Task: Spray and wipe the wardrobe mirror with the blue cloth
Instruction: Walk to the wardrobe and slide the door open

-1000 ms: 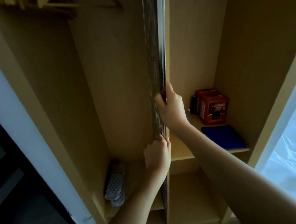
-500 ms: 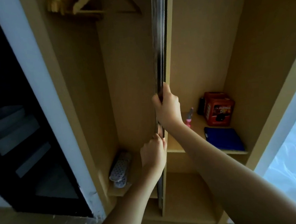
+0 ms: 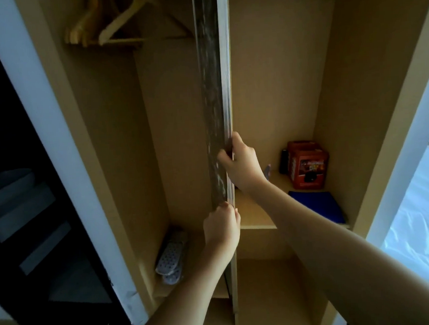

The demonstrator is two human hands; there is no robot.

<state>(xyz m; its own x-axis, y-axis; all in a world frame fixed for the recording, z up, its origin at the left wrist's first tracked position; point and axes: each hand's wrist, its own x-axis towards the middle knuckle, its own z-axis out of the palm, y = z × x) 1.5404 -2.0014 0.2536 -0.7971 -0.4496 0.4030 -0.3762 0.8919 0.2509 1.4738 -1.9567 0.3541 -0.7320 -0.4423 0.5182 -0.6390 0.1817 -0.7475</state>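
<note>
A tall narrow mirror panel (image 3: 212, 87) stands edge-on in the middle of the open wardrobe, its dark face smeared. My right hand (image 3: 241, 164) grips its edge at mid height, fingers curled round the metal frame. Below it, my left hand (image 3: 222, 231) grips the same edge. A folded blue cloth (image 3: 319, 206) lies flat on the right-hand shelf. A small pink-tipped object (image 3: 268, 173), perhaps the spray bottle, peeks out behind my right wrist; I cannot tell for sure.
A red box (image 3: 308, 166) and a small black item (image 3: 283, 161) stand at the back of the wooden shelf (image 3: 256, 218). Grey slippers (image 3: 170, 256) lie low in the left compartment. Wooden hangers (image 3: 114, 25) hang above. A white bed (image 3: 423, 225) is at right.
The view has swung to the right and tilted up a little, showing the hangers. Both hands keep their grip on the mirror panel's edge; the panel now shows slightly more of its face.
</note>
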